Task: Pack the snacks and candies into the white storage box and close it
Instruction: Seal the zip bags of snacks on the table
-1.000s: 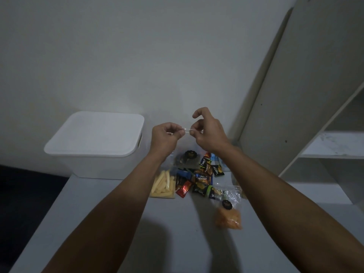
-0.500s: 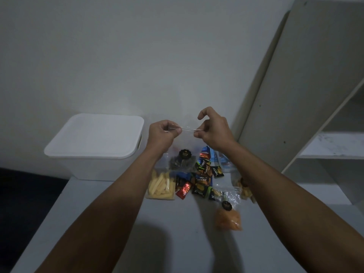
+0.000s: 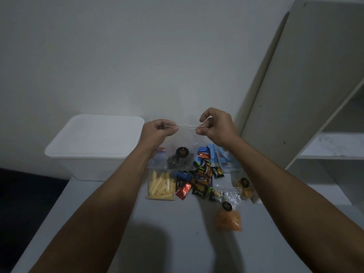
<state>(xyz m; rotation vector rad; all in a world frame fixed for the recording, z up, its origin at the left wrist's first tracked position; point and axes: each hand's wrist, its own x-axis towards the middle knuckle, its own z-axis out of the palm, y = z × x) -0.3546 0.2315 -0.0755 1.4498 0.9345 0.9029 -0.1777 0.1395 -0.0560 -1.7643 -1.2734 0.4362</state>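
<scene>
Both hands are up above the pile: the left hand (image 3: 157,132) and right hand (image 3: 215,127) each pinch an end of the top strip of a clear zip bag (image 3: 182,146), dark snacks with a round black label hanging just below the fingers. Looks like the seal is being pressed; best to run the fingers along the whole strip, keeping it taut. The white storage box (image 3: 94,146) sits left of the left hand, lid on. Loose candy packets (image 3: 202,180) lie on the tabletop (image 3: 177,243) beneath.

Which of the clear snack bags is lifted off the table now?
The clear bag of dark snacks: left hand and right hand pinch its top edge. The yellow-stick bag and orange-snack bag lie flat.
</scene>
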